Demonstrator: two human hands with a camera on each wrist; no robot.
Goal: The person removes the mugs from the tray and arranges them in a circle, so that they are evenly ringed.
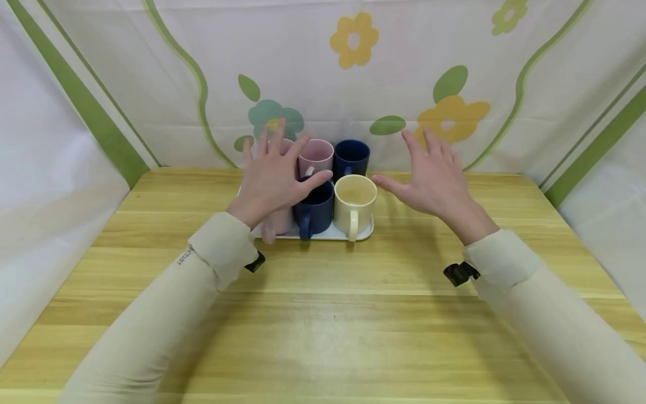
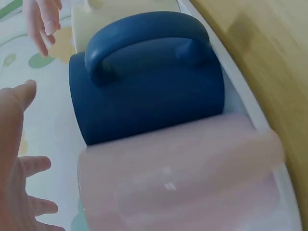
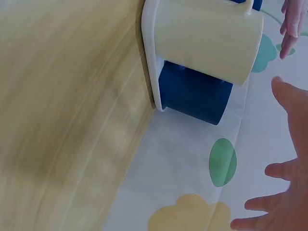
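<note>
Several mugs stand in two rows on a white tray (image 1: 333,233). In the front row are a pink mug (image 2: 183,178), a navy mug (image 1: 319,210) and a cream mug (image 1: 348,205); behind them show another pink mug (image 1: 317,151), a navy mug (image 1: 351,154) and part of one more pink rim. My left hand (image 1: 275,179) hovers over the tray's left side with its fingers spread, partly hiding the pink mugs. To the right of the cream mug, my right hand (image 1: 434,174) is held in the air, fingers spread and holding nothing.
The tray stands near the back of a wooden table (image 1: 323,325). A white curtain (image 1: 303,62) printed with flowers and green stripes hangs behind the table, with white cloth at both sides.
</note>
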